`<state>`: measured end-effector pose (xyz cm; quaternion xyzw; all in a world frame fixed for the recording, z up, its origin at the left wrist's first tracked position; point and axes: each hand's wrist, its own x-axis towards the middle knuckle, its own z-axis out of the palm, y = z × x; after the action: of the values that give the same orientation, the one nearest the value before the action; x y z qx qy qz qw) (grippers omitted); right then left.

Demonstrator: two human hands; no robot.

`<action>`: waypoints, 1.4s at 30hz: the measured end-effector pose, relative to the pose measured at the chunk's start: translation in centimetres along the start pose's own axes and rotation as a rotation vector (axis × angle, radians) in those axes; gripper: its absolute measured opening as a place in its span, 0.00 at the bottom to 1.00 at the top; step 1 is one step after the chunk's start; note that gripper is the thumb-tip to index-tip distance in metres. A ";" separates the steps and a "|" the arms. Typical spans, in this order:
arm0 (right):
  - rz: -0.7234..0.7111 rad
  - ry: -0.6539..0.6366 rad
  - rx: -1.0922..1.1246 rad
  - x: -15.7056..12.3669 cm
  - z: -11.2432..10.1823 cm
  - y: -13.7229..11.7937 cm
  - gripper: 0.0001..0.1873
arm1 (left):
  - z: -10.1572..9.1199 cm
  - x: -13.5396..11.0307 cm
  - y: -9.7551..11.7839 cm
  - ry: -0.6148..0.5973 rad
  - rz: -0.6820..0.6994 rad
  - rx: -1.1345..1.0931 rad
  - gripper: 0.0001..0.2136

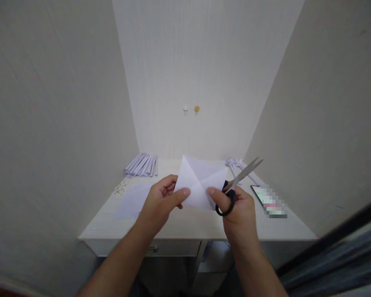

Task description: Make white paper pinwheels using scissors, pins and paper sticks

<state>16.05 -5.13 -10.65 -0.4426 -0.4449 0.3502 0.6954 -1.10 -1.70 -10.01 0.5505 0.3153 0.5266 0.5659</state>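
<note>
A white sheet of paper (193, 194), creased along a diagonal, is held up above the desk between my two hands. My left hand (165, 198) pinches its left edge, thumb on the near face. On the right side, my right hand (238, 210) pinches the paper with its thumb. That thumb also passes through a black handle loop of the scissors (241, 175), whose slightly parted blades point up and away to the right. The blades do not touch the paper. Fingers behind the sheet are partly hidden.
On the white desk (185, 227), a stack of pleated or rolled white paper (142, 165) lies at back left. Nearer are small pale pieces (121, 188) and flat white sheets (132, 202). Rolled paper pieces (235, 165) and a phone (267, 202) lie right. Walls enclose three sides.
</note>
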 end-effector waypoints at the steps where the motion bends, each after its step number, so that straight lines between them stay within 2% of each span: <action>1: 0.007 0.009 0.042 0.0 0.1 0.4 0.13 | 0.4 -0.3 -0.5 0.011 0.003 -0.003 0.11; 5: 0.029 -0.009 0.191 0.0 0.4 1.5 0.13 | 1.8 -1.2 -2.5 0.090 0.016 -0.093 0.10; 9: 0.066 -0.048 0.278 -0.2 0.8 1.9 0.12 | 2.5 -1.2 -3.1 0.179 0.034 -0.194 0.09; 14: 0.061 -0.086 0.196 -0.4 1.0 2.0 0.12 | 2.7 -1.2 -2.4 0.249 0.029 -0.187 0.11; 20: 0.052 -0.097 0.207 -0.3 0.6 1.8 0.10 | 2.6 -1.4 -1.3 0.186 -0.008 0.014 0.11; 25: 0.069 -0.148 0.141 0.4 0.3 1.4 0.11 | 2.2 -1.4 -0.6 0.162 -0.058 0.013 0.11; 28: 0.067 -0.180 0.028 0.9 0.0 0.9 0.14 | 2.0 -1.3 -0.1 0.193 -0.070 0.020 0.11; 32: 0.102 -0.281 -0.120 0.4 -1.1 0.4 0.19 | 1.8 -1.2 0.9 0.292 -0.070 0.064 0.10; 35: 0.185 -0.425 -0.212 -1.1 -2.0 0.6 0.23 | 1.5 -1.2 1.6 0.328 -0.046 0.096 0.10; 38: 0.292 -0.552 -0.254 -2.9 -2.4 1.3 0.22 | 1.2 -1.3 2.2 0.335 -0.017 0.140 0.09; 42: 0.360 -0.578 -0.252 -4.1 -2.4 2.1 0.22 | 1.0 -1.4 2.5 0.329 0.015 0.199 0.08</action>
<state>16.61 -8.73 -14.40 -0.4787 -0.5778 0.5199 0.4083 -1.11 -3.70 -7.70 0.5126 0.4499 0.5797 0.4458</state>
